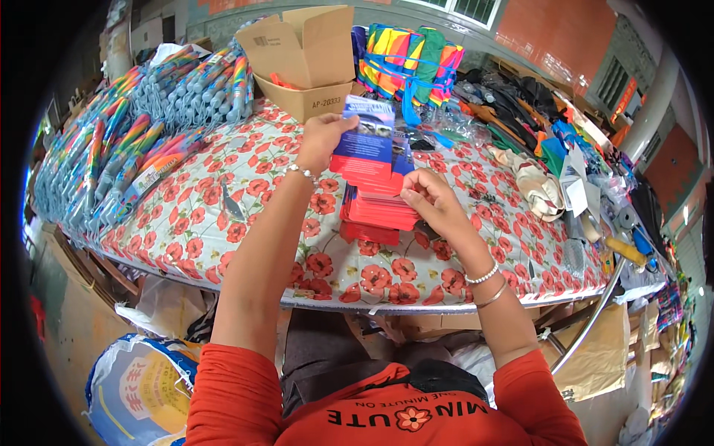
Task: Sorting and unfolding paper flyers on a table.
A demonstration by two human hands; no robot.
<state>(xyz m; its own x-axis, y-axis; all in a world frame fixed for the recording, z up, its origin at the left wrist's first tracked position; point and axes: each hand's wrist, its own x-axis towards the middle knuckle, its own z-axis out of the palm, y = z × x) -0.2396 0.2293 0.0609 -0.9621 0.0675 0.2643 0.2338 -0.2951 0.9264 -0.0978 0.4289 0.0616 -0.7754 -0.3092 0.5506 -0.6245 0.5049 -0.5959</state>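
Note:
My left hand (325, 140) is closed on a blue and red printed card (366, 141), gripping its upper left edge and holding it raised over the table. Below it lies a stack of similar cards (375, 215) with red edges showing, piled unevenly on the flowered tablecloth (327, 264). Thumb and fingers of my right hand (437, 199) pinch the right edge of the cards at the top of the stack; how many they grip is hidden. Partly behind the raised card shows another blue and red card (402, 152).
An open cardboard box (305, 67) stands at the back, beside a rainbow fabric bundle (416, 70) tied with blue straps. Sleeved folded umbrellas (104, 163) heap up on the left. A small metal cutting tool (232, 201) lies on the cloth. Mixed fabric pieces (539, 182) crowd the right.

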